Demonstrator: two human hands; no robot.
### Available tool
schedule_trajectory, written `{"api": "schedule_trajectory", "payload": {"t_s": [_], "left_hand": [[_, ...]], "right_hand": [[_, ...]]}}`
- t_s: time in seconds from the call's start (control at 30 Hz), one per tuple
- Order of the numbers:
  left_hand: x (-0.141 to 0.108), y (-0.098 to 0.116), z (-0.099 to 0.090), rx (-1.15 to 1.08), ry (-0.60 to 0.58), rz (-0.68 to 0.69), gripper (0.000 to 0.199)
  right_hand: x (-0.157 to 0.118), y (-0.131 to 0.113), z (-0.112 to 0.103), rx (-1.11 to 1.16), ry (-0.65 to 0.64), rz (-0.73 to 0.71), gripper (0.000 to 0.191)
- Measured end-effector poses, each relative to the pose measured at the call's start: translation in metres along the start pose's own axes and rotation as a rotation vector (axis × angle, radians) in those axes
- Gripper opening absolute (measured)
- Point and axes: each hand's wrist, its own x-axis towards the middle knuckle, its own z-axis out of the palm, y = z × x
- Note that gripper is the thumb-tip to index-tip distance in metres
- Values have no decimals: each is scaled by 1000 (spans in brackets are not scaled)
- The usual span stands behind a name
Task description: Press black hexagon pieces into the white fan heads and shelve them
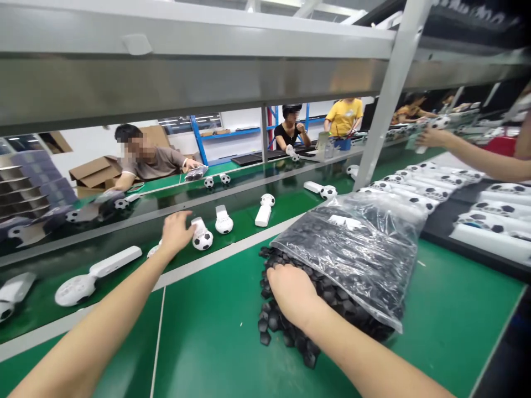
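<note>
My left hand (176,232) reaches over the green conveyor belt (243,226), fingers apart, beside a white handheld item with a soccer-ball head (202,240). Part of another ball item shows behind my left wrist. At the mouth of a clear plastic bag (352,237), my right hand (292,290) rests in a pile of small black pentagon pieces (309,354); its fingertips are hidden among them. More white ball-headed items lie on the belt, one (224,220) just right of the nearest and a long one (77,290) at the left.
A black tray (477,257) at the right holds rows of white soccer-patterned items. A grey metal post (390,99) and beam (199,72) cross above the belt. Several people sit or stand across the line; a person's arm (477,157) reaches in from the right.
</note>
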Motion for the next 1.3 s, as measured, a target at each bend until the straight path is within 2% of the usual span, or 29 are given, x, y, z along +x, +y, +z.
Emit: {"api": "schedule_trajectory", "payload": {"t_s": [0.07, 0.13, 0.2, 0.27, 0.33, 0.43, 0.53, 0.6, 0.67, 0.77, 0.87, 0.97, 1.03, 1.13, 1.2, 1.3], "left_hand": [[11, 33, 17, 7, -86, 159, 49], [18, 62, 37, 25, -179, 249, 52], [22, 85, 53, 51, -255, 276, 46], [24, 100, 59, 75, -308, 275, 38], [21, 109, 53, 83, -343, 275, 37], [-3, 117, 21, 56, -377, 303, 46], [-57, 116, -32, 7, -404, 369, 47], [-105, 111, -68, -18, -424, 445, 45], [-154, 103, -99, -3, -446, 446, 43], [-213, 87, -123, 36, -486, 355, 40], [-249, 70, -124, 86, -583, 235, 47], [-265, 54, -120, 85, -714, 220, 72], [-264, 45, -118, 76, -724, 296, 82], [-251, 34, -114, 83, -633, 475, 69], [-238, 32, -109, 41, -625, 577, 55], [-223, 37, -98, 12, -599, 584, 39]], "right_hand": [[0, 0, -2, 8, -9, 17, 32], [1, 0, -2, 20, -8, 21, 30], [2, 1, -1, 35, 8, 19, 29], [3, 2, 1, 44, 34, 31, 27], [4, 3, 2, 37, 66, 52, 27], [5, 4, 3, 17, 92, 43, 29], [3, 4, 5, 18, 122, 15, 30], [2, 5, 6, 19, 136, -1, 29], [2, 6, 9, 29, 142, -30, 27], [4, 8, 13, 63, 140, -76, 22], [8, 10, 18, 97, 138, -110, 16], [11, 10, 21, 135, 135, -122, 12], [11, 10, 22, 167, 130, -128, 16], [10, 9, 21, 233, 117, -161, 16], [10, 8, 20, 342, 106, -202, 10], [9, 8, 21, 543, 113, -253, 10]]}}
